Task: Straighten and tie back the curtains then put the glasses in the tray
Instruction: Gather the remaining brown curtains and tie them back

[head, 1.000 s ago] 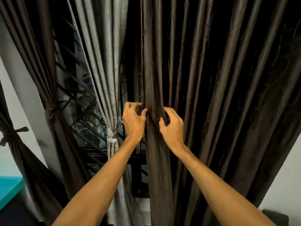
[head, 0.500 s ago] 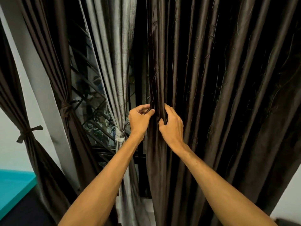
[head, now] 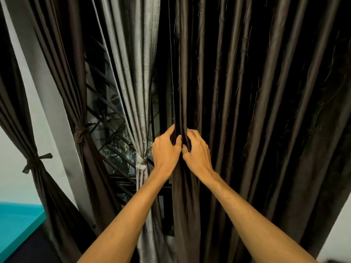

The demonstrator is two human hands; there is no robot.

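Dark brown curtain [head: 247, 111], untied, hanging at right: left hand [head: 164, 151] and right hand [head: 197, 152] both pinching its leading-edge pleats, gathering stage; next move likely needs bunching remaining folds, then tying.
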